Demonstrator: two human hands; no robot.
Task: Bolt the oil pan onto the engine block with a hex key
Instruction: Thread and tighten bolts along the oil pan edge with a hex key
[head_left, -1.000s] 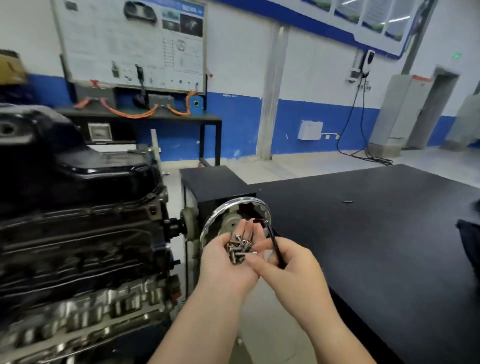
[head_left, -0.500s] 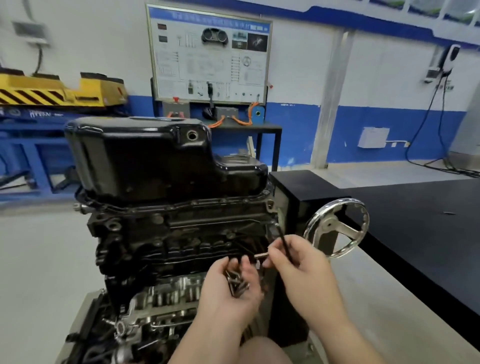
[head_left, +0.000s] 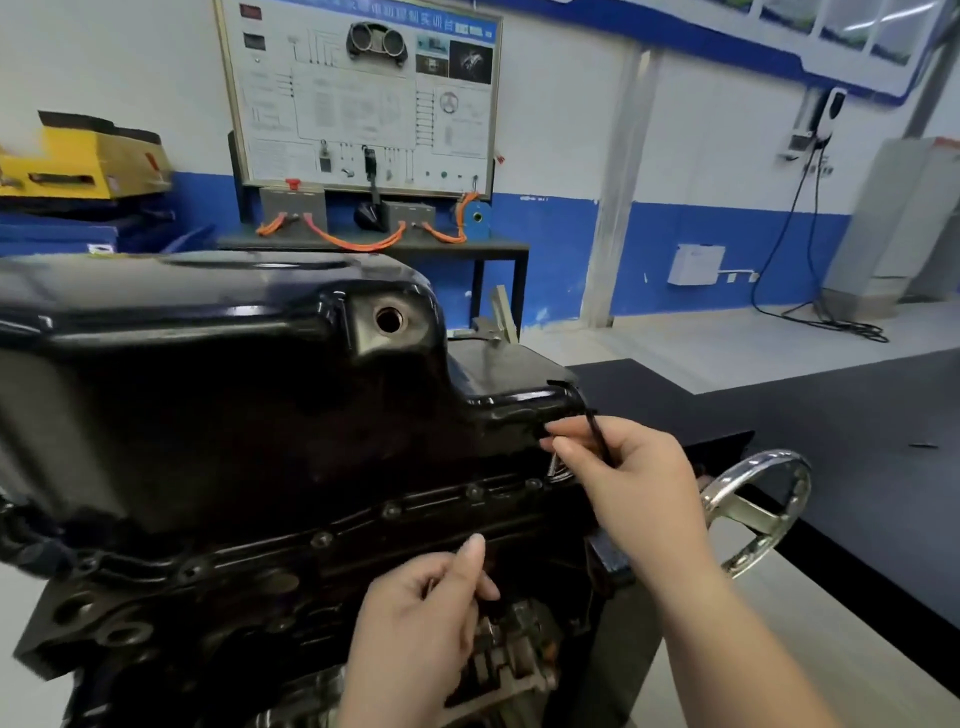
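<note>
A glossy black oil pan (head_left: 218, 374) sits upside-up on the dark engine block (head_left: 249, 587), with several bolt heads along its flange (head_left: 395, 512). My right hand (head_left: 634, 483) pinches a silver bolt (head_left: 553, 462) at the pan's right flange corner and also holds a black hex key (head_left: 597, 434) against its fingers. My left hand (head_left: 431, 618) is curled lower down in front of the block, closed round what it holds; the contents are hidden by the fingers.
A chrome handwheel (head_left: 763, 514) of the engine stand sticks out just right of my right hand. A black-topped workbench (head_left: 857, 457) runs along the right. A training board on a table (head_left: 363, 104) stands behind the engine, by the blue-and-white wall.
My view swung left and closer to the engine. My right hand took one bolt from the handful and carried it up to the pan's right flange corner; my left hand closed and dropped lower.
</note>
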